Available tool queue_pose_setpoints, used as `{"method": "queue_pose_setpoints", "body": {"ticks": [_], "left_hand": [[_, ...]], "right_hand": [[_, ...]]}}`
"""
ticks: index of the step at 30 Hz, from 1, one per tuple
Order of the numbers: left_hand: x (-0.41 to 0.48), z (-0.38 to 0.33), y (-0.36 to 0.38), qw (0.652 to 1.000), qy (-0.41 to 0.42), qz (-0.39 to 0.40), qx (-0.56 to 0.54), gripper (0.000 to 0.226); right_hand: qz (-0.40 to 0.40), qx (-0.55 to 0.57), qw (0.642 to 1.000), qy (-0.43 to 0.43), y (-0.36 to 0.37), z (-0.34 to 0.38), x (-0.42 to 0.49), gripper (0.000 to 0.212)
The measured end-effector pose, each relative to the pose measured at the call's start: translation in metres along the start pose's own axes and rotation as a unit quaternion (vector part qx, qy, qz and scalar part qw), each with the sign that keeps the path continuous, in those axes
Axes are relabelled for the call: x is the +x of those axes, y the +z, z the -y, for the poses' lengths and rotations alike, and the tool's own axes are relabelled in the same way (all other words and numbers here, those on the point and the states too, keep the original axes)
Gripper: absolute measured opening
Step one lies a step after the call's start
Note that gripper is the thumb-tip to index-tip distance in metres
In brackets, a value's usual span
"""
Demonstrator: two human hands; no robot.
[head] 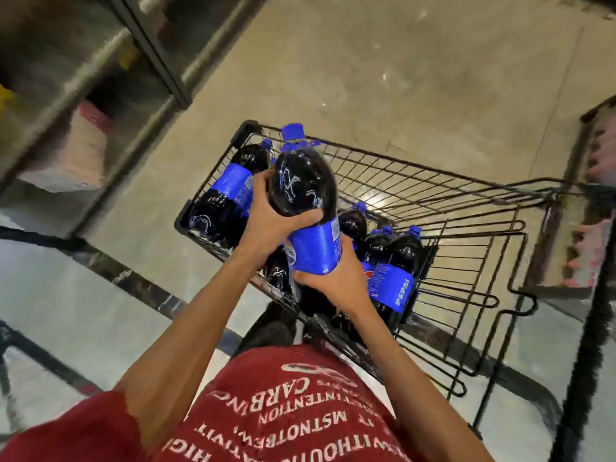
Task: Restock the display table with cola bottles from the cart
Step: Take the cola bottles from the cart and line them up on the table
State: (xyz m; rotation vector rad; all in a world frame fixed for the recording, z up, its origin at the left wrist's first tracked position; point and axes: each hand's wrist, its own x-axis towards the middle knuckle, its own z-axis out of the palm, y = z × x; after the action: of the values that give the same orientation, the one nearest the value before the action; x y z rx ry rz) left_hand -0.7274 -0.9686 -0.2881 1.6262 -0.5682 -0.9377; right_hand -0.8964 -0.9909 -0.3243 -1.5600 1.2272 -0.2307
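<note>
Nearest the camera is a red printed shirt (283,411), and both bare forearms reach forward from it over the cart. The right grip (333,285) is curled under the lower body of the held cola bottle (301,181), fingers wrapped just below its blue label. The left grip (273,221) is closed round the dark shoulder just above the label, thumb across the front. The bottle tilts cap-away, raised above the wire cart (433,175), not resting on anything. It looks full, so likely heavy, with stiff, smooth plastic that could slide through a loose hold. One hand low under the weight and one at the waist or shoulder seems the safe purchase. Beneath and beside it, more bottles remain in the cart: one lying at the left end (230,191) and several at the right (396,278). Beyond lie the tan floor (400,78) and blurred shelving (100,78). The display counter cannot be made out with certainty.
</note>
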Motion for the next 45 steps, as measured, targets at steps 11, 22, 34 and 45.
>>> {"method": "queue_pose_setpoints", "body": {"ticks": [11, 22, 34, 45], "left_hand": [[-0.105, -0.076, -0.102, 0.970, 0.134, -0.197, -0.053, 0.092], [-0.173, -0.096, -0.241, 0.920, 0.207, -0.329, -0.050, 0.099], [-0.215, -0.090, -0.413, 0.891, 0.230, -0.392, -0.019, 0.096], [-0.205, -0.087, -0.519, 0.863, 0.226, -0.450, -0.024, 0.094]], "right_hand": [[0.102, -0.037, 0.974, -0.198, 0.043, 0.105, -0.048, 0.080], [0.189, -0.057, 0.923, -0.331, 0.157, 0.190, -0.083, 0.082], [0.267, -0.036, 0.887, -0.375, 0.318, 0.272, -0.122, 0.088], [0.333, -0.031, 0.864, -0.375, 0.427, 0.324, -0.107, 0.096]]}}
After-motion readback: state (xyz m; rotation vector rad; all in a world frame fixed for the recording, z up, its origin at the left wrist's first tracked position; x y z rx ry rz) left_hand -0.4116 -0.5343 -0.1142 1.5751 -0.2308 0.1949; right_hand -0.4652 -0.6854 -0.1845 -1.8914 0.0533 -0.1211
